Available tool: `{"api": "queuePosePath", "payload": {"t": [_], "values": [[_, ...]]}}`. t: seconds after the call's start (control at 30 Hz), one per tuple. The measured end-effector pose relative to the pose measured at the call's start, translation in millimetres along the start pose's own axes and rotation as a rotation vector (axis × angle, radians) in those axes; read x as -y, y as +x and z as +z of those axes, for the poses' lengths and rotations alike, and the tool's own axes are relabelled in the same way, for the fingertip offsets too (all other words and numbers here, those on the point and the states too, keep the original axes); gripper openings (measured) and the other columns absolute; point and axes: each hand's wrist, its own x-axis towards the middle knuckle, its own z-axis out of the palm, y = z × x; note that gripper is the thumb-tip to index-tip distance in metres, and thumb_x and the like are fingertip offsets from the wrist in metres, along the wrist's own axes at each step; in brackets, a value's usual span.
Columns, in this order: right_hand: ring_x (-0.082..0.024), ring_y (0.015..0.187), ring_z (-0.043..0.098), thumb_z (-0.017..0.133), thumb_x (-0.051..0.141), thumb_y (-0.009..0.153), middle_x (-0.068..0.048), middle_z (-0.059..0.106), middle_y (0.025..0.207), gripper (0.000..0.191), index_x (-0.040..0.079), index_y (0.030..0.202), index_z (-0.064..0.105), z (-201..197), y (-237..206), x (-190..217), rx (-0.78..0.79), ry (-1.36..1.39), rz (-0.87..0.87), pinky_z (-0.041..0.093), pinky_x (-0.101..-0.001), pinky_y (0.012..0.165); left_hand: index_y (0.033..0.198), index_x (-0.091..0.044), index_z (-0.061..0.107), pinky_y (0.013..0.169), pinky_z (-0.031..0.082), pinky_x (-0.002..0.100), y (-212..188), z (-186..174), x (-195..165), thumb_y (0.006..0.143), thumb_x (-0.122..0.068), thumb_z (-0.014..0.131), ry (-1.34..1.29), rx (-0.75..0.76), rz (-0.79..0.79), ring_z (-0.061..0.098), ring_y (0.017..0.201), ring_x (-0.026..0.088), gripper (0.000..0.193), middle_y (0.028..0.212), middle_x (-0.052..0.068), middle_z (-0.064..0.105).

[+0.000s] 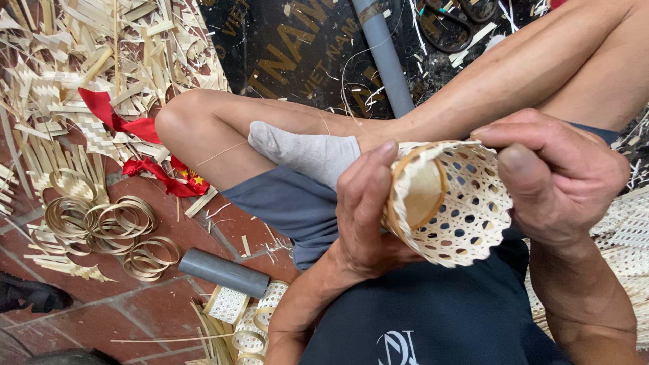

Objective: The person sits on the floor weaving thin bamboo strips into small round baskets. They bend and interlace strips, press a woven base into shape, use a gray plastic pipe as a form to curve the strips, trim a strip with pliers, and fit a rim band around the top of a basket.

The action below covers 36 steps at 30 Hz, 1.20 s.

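A small open-weave bamboo basket (466, 209) lies on its side over my lap, its round mouth ringed by a bamboo hoop and facing left. My left hand (368, 209) grips the basket at its rim, fingers curled over the hoop. My right hand (554, 172) holds the basket's other end from above, thumb pressed on the weave. I sit cross-legged, with a grey sock on one foot (304, 152).
Coiled bamboo hoops (108, 223) and piles of split bamboo strips (101, 54) lie on the red tiled floor at left. A short grey pipe (223, 272) lies near finished small baskets (247, 318). Red cloth (145, 145), a long grey pipe (385, 57) and scissors (453, 27) are nearby.
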Motion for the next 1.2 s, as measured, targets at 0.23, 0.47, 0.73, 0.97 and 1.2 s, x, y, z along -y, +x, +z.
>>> {"api": "queuePosePath", "payload": {"t": [0.23, 0.47, 0.73, 0.97, 1.2], "values": [[-0.017, 0.084, 0.068, 0.062, 0.044, 0.113, -0.014, 0.07, 0.095, 0.052, -0.007, 0.106, 0.069, 1.4, 0.3, 7.4, 0.02, -0.013, -0.112, 0.053, -0.0223, 0.074, 0.165, -0.004, 0.025, 0.119, 0.047, 0.037, -11.5, -0.9, 7.0, 0.061, -0.035, 0.102, -0.558, 0.018, -0.202, 0.054, 0.136, 0.025, 0.133, 0.155, 0.012, 0.042], [-0.017, 0.082, 0.069, 0.067, 0.038, 0.113, -0.014, 0.071, 0.094, 0.046, -0.006, 0.103, 0.069, 4.8, -3.4, 11.3, 0.009, 0.016, -0.086, 0.055, -0.024, 0.074, 0.169, -0.01, 0.014, 0.125, 0.044, 0.04, -25.5, 1.0, 3.3, 0.068, -0.025, 0.102, -0.861, 0.056, -0.292, 0.05, 0.144, 0.024, 0.135, 0.161, 0.01, 0.037], [-0.016, 0.078, 0.069, 0.067, 0.037, 0.109, -0.015, 0.07, 0.094, 0.038, -0.001, 0.109, 0.068, 1.9, -9.0, 24.5, 0.046, -0.046, -0.135, 0.055, -0.0217, 0.068, 0.17, -0.011, 0.024, 0.127, 0.034, 0.041, -21.1, -9.9, 36.7, 0.071, -0.022, 0.097, -0.782, 0.184, -0.187, 0.039, 0.149, 0.028, 0.123, 0.163, 0.014, 0.039], [-0.018, 0.082, 0.07, 0.069, 0.024, 0.109, -0.016, 0.071, 0.097, 0.026, -0.002, 0.112, 0.069, 1.6, -21.2, 19.5, 0.061, -0.114, -0.125, 0.057, -0.0255, 0.073, 0.168, -0.023, 0.026, 0.123, 0.038, 0.041, -16.3, -12.0, 51.4, 0.077, -0.017, 0.097, -0.783, 0.148, -0.11, 0.043, 0.145, 0.027, 0.115, 0.162, 0.013, 0.04], [-0.017, 0.1, 0.072, 0.057, 0.007, 0.097, -0.013, 0.073, 0.113, 0.033, -0.004, 0.128, 0.059, 22.7, 2.8, 30.1, 0.407, 0.222, 0.253, 0.059, -0.0304, 0.089, 0.155, -0.012, 0.03, 0.117, 0.045, 0.054, -18.0, -5.9, 63.7, 0.09, -0.017, 0.086, 0.21, -0.061, 0.149, 0.05, 0.134, 0.039, 0.086, 0.147, 0.019, 0.044]]}}
